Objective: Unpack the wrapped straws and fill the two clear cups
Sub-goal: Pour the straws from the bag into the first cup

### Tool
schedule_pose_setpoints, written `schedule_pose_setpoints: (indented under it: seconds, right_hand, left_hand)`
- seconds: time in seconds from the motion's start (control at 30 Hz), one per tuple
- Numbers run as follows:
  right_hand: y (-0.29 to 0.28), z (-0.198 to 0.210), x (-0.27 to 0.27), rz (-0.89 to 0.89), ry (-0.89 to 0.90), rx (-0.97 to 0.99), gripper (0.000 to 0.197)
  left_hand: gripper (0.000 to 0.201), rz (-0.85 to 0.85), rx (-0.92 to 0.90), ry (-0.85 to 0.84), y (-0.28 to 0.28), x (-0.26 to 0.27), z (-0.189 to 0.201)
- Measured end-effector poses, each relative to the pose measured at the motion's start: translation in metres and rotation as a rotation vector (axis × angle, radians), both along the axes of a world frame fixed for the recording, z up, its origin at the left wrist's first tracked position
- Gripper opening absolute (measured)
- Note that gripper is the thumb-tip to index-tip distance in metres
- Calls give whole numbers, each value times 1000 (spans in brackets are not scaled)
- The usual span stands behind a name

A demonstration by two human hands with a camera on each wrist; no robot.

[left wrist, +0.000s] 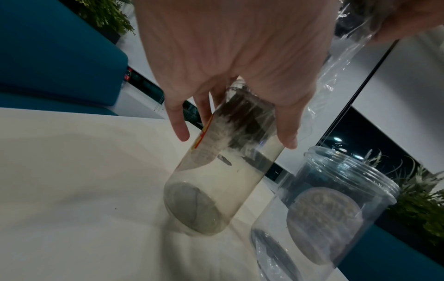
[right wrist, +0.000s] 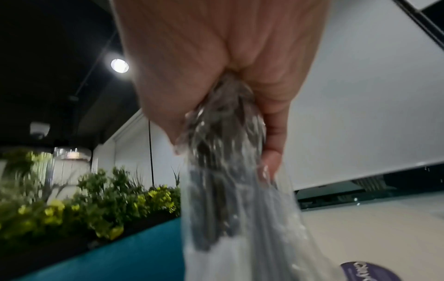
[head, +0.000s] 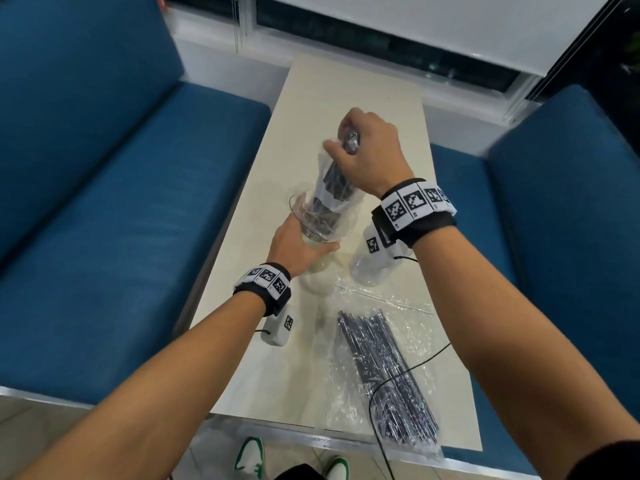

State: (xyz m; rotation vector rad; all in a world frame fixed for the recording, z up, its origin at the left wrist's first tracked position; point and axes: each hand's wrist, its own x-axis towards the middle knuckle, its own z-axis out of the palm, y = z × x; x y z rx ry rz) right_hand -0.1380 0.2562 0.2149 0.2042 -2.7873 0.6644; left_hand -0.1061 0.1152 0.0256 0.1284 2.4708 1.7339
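Note:
My left hand grips a clear cup and holds it tilted above the table; in the left wrist view my left hand wraps round the clear cup. My right hand clenches the top of a clear plastic bag of black straws, whose lower end reaches into the cup's mouth. The right wrist view shows my right hand closed around the bunched bag of straws. A second clear cup stands upright to the right, partly hidden under my right wrist.
Another bag of black straws lies on the narrow cream table near its front edge, with a black cable across it. Blue sofas flank the table on the left and right. Green plants stand behind.

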Motion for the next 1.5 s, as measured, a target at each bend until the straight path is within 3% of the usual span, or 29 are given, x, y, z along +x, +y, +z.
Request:
schedule_pose_setpoints:
  seconds: [0.13, 0.23, 0.33, 0.43, 0.6, 0.73, 0.87, 1.0, 1.13, 1.2, 1.33, 1.37, 1.4, 1.5]
  right_hand:
    - [-2, 15, 10, 87, -239, -83, 45]
    - [9, 23, 18, 97, -80, -40, 47]
    - [6, 17, 20, 91, -34, 8, 41]
    - [9, 18, 27, 52, 101, -94, 40]
    - [10, 24, 31, 46, 177, -110, 43]
    - [16, 30, 30, 46, 185, -88, 42]
    - [16, 49, 34, 19, 335, -140, 34]
    - [26, 88, 45, -62, 659, -255, 23]
    - [41, 108, 73, -171, 810, -317, 30]
    - [45, 107, 95, -137, 832, -377, 25]
    - [37, 78, 140, -53, 724, -596, 19]
    - [33, 64, 151, -45, 676, -647, 19]
    - [29, 49, 160, -49, 626, -700, 18]
    - [9, -8, 183, -138, 464, -821, 22]
  left_hand:
    - [126, 9, -18, -43, 1, -4, 1]
    - [122, -5, -42, -37, 7, -2, 1]
    - [110, 20, -54, -21, 4, -2, 0]
    - [107, 6, -50, -6, 4, 0, 5]
    - [127, 18, -63, -32, 5, 0, 10]
    - [126, 36, -89, -50, 4, 2, 11]
    - [118, 46, -89, -70, 4, 4, 12]
    - [138, 30, -66, -120, 4, 4, 15]
    - [149, 23, -129, -168, -7, 15, 6]
    - [126, 45, -143, -148, -16, 29, 0]
    - [32, 251, -2, 33, -33, 69, -3]
    - [16, 276, 63, 50, -37, 80, -1]
    - [12, 277, 145, 48, -40, 91, 5]
    - [28, 144, 395, -35, -44, 123, 27]
